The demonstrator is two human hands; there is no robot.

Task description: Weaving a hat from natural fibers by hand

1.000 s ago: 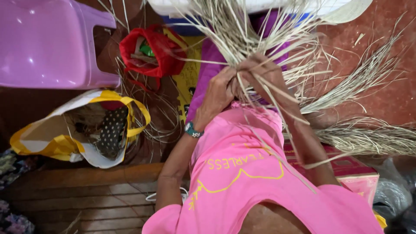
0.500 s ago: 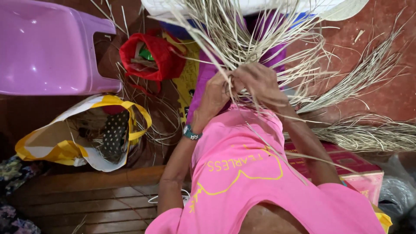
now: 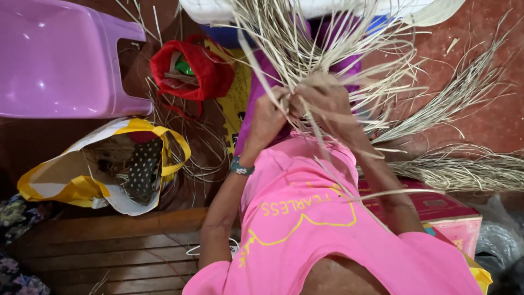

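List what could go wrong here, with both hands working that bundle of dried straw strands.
1. The left hand and right hand pinch the dried strands at one crowded spot; stiff loose ends fan out in every direction, so a strand may slip from the grip or snap.
2. Loose strands lie spread on the floor at the right and could tangle with the working bundle.
3. Stray strands by the red bag could snag it.

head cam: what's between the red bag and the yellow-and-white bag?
Head view: loose dry straw strands on the dark floor between red bag and yellow-and-white bag.
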